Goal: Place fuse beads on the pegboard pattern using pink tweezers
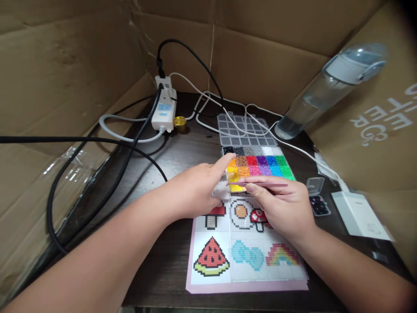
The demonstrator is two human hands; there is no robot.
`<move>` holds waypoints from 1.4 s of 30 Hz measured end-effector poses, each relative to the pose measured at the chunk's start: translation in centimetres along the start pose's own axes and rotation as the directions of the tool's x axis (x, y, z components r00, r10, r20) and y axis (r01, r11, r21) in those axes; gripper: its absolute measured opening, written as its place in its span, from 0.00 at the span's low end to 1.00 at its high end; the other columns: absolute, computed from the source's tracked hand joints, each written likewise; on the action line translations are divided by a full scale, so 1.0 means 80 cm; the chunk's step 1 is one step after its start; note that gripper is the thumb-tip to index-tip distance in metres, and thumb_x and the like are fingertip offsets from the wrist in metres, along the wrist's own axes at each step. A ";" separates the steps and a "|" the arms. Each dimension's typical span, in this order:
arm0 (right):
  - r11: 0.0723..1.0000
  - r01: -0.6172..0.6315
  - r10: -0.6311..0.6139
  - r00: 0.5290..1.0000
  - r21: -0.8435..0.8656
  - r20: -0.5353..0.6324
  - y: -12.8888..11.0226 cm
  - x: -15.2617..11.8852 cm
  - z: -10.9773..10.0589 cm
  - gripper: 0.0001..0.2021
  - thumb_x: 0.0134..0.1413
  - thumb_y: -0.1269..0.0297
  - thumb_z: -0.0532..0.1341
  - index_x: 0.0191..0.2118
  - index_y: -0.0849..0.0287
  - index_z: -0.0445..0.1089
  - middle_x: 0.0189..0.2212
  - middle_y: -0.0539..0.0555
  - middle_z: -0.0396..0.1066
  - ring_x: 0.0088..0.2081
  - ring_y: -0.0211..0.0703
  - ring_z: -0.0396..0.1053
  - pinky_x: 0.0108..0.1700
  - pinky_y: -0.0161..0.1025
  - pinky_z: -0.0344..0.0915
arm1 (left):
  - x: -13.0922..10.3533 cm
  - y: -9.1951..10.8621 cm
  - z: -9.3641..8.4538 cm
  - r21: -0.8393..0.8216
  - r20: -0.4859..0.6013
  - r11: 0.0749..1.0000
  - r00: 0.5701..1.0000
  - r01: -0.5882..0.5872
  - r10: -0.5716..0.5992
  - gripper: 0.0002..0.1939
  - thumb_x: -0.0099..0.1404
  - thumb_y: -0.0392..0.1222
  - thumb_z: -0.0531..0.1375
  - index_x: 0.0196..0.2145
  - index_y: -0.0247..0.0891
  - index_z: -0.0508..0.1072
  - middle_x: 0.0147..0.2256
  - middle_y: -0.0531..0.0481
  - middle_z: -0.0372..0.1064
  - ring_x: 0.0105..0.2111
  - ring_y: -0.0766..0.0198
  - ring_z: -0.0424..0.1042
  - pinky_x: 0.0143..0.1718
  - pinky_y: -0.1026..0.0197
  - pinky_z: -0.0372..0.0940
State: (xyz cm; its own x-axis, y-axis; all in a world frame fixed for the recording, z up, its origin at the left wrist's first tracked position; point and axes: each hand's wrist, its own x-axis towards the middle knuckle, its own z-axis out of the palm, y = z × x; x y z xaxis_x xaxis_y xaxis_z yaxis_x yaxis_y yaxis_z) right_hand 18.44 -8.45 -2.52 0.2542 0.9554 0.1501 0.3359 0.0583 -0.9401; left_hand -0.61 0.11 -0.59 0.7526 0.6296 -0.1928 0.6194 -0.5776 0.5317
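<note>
My right hand is closed around pink tweezers, whose tips point left beside the yellow beads. My left hand reaches in from the left, with its index finger at the edge of the bead box and its thumb lower down. Between those fingers is a small whitish, clear piece; its shape is hard to make out. The open box holds beads sorted by colour. Below both hands lies a pattern sheet with a watermelon, a bow and a rainbow, partly under a clear pegboard.
A power strip with cables and a gold cup stand at the back left. At the right are a water bottle, a small open case and a white adapter. Cardboard walls surround the table.
</note>
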 end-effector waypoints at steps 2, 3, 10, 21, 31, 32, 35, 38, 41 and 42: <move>1.000 -0.017 0.017 1.000 0.018 -0.021 -0.006 0.000 -0.007 0.03 0.53 0.64 0.69 0.33 0.54 0.82 0.32 0.53 0.83 0.35 0.49 0.81 0.40 0.45 0.81 | 0.001 0.001 -0.001 0.010 0.006 1.000 1.000 0.029 -0.029 0.51 0.58 0.41 0.64 0.71 0.46 0.37 0.56 0.40 0.70 0.53 0.48 0.72 0.47 0.54 0.67; 0.999 -0.035 0.035 0.999 0.024 -0.029 -0.008 0.000 -0.011 0.04 0.53 0.63 0.69 0.34 0.54 0.82 0.31 0.53 0.82 0.35 0.49 0.81 0.38 0.45 0.81 | 0.001 0.002 -0.002 0.016 0.013 0.999 0.999 0.033 -0.033 0.52 0.58 0.42 0.64 0.71 0.46 0.37 0.55 0.40 0.71 0.53 0.47 0.73 0.47 0.54 0.67; 0.998 -0.060 0.060 0.997 0.005 -0.052 0.004 -0.017 -0.058 0.05 0.54 0.59 0.69 0.35 0.50 0.82 0.33 0.54 0.82 0.34 0.50 0.81 0.35 0.44 0.80 | 0.005 0.000 0.000 0.032 -0.001 0.997 0.998 0.070 -0.070 0.53 0.58 0.45 0.64 0.71 0.50 0.35 0.55 0.42 0.71 0.52 0.46 0.73 0.45 0.53 0.67; 0.980 -0.194 0.188 0.974 -0.039 -0.123 0.054 -0.072 -0.081 0.07 0.56 0.59 0.68 0.37 0.55 0.83 0.35 0.57 0.83 0.39 0.54 0.81 0.42 0.48 0.80 | 0.007 0.001 -0.002 0.047 0.018 0.995 0.996 0.087 -0.088 0.53 0.59 0.47 0.64 0.71 0.52 0.35 0.56 0.43 0.72 0.52 0.47 0.73 0.46 0.53 0.67; 0.991 -0.094 0.085 0.992 -0.096 -0.092 0.048 -0.073 -0.076 0.06 0.58 0.65 0.67 0.36 0.50 0.83 0.36 0.53 0.83 0.38 0.48 0.81 0.44 0.43 0.80 | 0.008 0.002 -0.001 0.045 0.015 0.994 0.994 0.104 -0.105 0.54 0.58 0.46 0.66 0.71 0.52 0.35 0.55 0.45 0.72 0.52 0.48 0.73 0.48 0.53 0.67; 0.991 -0.089 0.080 0.993 -0.104 -0.088 0.047 -0.072 -0.075 0.06 0.58 0.65 0.67 0.36 0.50 0.83 0.35 0.53 0.83 0.38 0.48 0.81 0.44 0.43 0.80 | 0.008 0.002 0.000 0.042 0.006 0.994 0.995 0.100 -0.100 0.54 0.57 0.46 0.66 0.71 0.53 0.35 0.55 0.45 0.73 0.52 0.48 0.73 0.48 0.53 0.67; 0.990 -0.084 0.074 0.993 -0.117 -0.089 0.044 -0.071 -0.073 0.06 0.57 0.66 0.67 0.35 0.51 0.83 0.35 0.53 0.83 0.37 0.49 0.82 0.43 0.43 0.80 | 0.007 0.001 0.001 0.036 -0.006 0.995 0.995 0.098 -0.098 0.54 0.57 0.46 0.66 0.71 0.54 0.36 0.55 0.46 0.73 0.51 0.48 0.74 0.47 0.53 0.67; 0.990 -0.080 0.069 0.993 -0.119 -0.096 0.042 -0.070 -0.072 0.06 0.56 0.67 0.67 0.35 0.51 0.83 0.34 0.53 0.83 0.36 0.49 0.82 0.41 0.43 0.81 | 0.007 0.002 0.000 0.037 -0.001 0.994 0.995 0.100 -0.100 0.54 0.57 0.45 0.66 0.71 0.53 0.36 0.54 0.45 0.73 0.51 0.48 0.74 0.47 0.53 0.67; 0.989 -0.072 0.060 0.994 -0.125 -0.096 0.042 -0.072 -0.072 0.06 0.56 0.67 0.67 0.35 0.51 0.83 0.34 0.53 0.83 0.36 0.49 0.82 0.42 0.43 0.81 | 0.007 0.003 -0.001 0.040 0.001 0.993 0.994 0.106 -0.107 0.54 0.57 0.45 0.66 0.70 0.54 0.36 0.54 0.46 0.73 0.51 0.48 0.74 0.47 0.53 0.67; 0.990 -0.071 0.059 0.994 -0.125 -0.094 0.042 -0.072 -0.073 0.06 0.56 0.67 0.67 0.35 0.51 0.83 0.35 0.53 0.83 0.36 0.48 0.82 0.42 0.42 0.81 | 0.007 0.004 -0.001 0.042 0.004 0.993 0.994 0.111 -0.111 0.54 0.57 0.45 0.66 0.70 0.54 0.36 0.55 0.46 0.73 0.51 0.48 0.74 0.47 0.53 0.67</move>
State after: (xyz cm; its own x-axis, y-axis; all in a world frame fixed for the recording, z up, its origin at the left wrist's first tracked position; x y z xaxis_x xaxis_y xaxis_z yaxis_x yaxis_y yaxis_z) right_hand 23.38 -15.46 -4.77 0.3578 0.9257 0.1223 0.4275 -0.0459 -0.9029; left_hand 0.00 0.34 -0.46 0.6802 0.6877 -0.2537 0.7076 -0.5257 0.4722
